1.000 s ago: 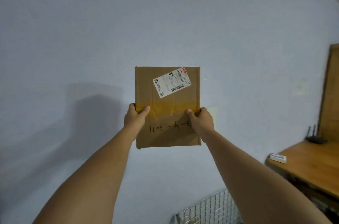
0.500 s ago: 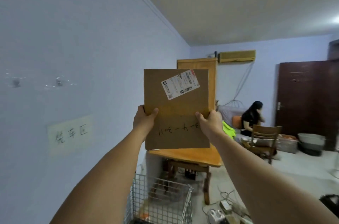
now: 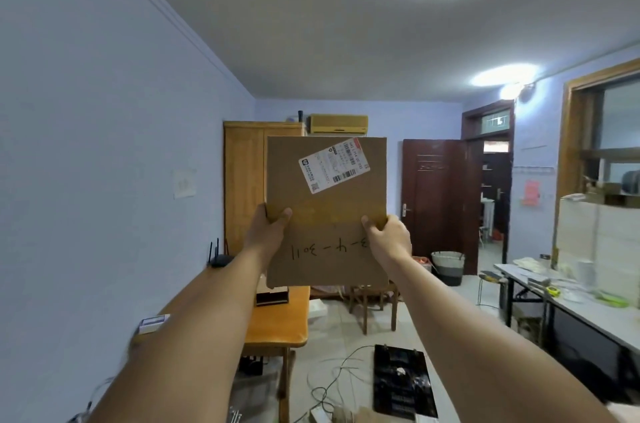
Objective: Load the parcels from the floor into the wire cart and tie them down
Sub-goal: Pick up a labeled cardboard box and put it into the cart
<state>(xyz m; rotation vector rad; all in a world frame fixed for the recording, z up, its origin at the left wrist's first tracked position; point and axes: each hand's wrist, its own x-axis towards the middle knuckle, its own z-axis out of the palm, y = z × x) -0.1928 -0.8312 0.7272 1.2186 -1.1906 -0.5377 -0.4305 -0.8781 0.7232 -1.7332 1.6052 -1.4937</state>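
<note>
A flat brown cardboard parcel (image 3: 327, 200) is held up at arm's length in the middle of the view. It carries a white shipping label near its top right and upside-down handwriting near its bottom. My left hand (image 3: 265, 230) grips its left edge, thumb on the front face. My right hand (image 3: 388, 237) grips its right edge the same way. The wire cart is out of view.
An orange wooden table (image 3: 277, 322) stands below the parcel by the left wall, with a router on it. Cables and a black board (image 3: 401, 384) lie on the floor. A long grey table (image 3: 571, 304) runs along the right. A wooden stool stands behind the parcel.
The view has swung right, from the bare wall to the whole room. The wire cart has dropped out of sight. Both hands still hold the parcel up the same way.
</note>
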